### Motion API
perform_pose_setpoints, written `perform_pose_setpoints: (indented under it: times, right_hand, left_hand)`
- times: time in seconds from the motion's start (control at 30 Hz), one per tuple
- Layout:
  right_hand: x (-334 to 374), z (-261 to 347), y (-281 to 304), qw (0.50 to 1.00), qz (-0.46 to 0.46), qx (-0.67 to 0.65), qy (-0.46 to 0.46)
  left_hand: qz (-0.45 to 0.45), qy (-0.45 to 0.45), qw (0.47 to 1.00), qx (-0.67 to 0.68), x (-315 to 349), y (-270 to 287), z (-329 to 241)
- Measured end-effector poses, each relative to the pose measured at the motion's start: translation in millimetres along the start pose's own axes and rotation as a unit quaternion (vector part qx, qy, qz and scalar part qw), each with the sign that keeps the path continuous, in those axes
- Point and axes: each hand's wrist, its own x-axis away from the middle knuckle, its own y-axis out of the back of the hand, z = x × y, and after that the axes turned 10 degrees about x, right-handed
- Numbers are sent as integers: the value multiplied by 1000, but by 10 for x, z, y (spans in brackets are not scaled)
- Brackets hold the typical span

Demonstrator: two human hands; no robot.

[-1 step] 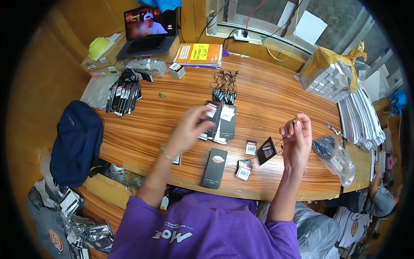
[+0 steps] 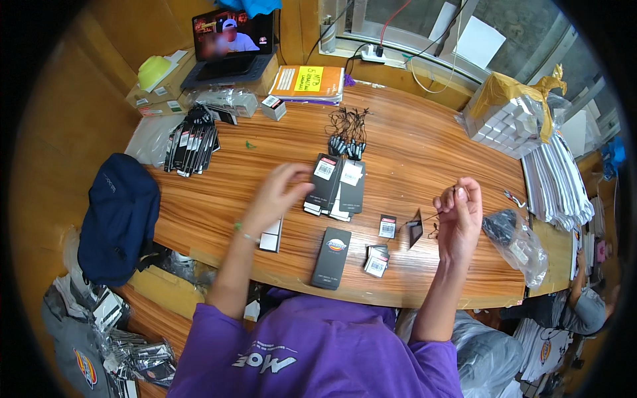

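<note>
My right hand (image 2: 461,209) is raised over the right part of the table, its fingers pinched on a thin dark string. From that string a small dark tag (image 2: 415,229) dangles, turned nearly edge-on. My left hand (image 2: 279,189) is over the table with fingers apart and holds nothing. Just right of it lie two overlapping stacks of black hang tags (image 2: 322,189) with white stickers, their black strings (image 2: 348,123) spread out behind. Closer to me is a single large black tag (image 2: 331,259). A small stickered tag (image 2: 387,226) and a little pile of tags (image 2: 376,261) lie beside it.
A white-and-black card (image 2: 270,237) lies under my left wrist. More tags (image 2: 190,146) are heaped at left, near a navy bag (image 2: 118,219). A tablet (image 2: 232,36) and orange folder (image 2: 306,83) stand at the back. Small boxes (image 2: 504,123), snips (image 2: 514,198) and a plastic bag (image 2: 514,242) are at right.
My left hand has drawn left, away from the tag stacks, uncovering them and the card below its wrist. The hanging tag has swivelled from face-on to nearly edge-on; my right hand has barely moved.
</note>
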Motion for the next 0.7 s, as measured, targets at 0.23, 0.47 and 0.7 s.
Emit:
perform_pose_setpoints:
  times: [0.23, 0.47, 0.7]
  right_hand:
    - [-24, -17, 174, 995, -27, 96, 27]
    - [-115, -210, 283, 997, -39, 59, -4]
    - [-118, -243, 145, 998, -28, 24, -43]
  left_hand:
    - [83, 82, 981, -153, 266, 605, 473]
    - [-24, -5, 984, -174, 273, 454, 354]
    - [-51, 71, 991, -97, 319, 494, 360]
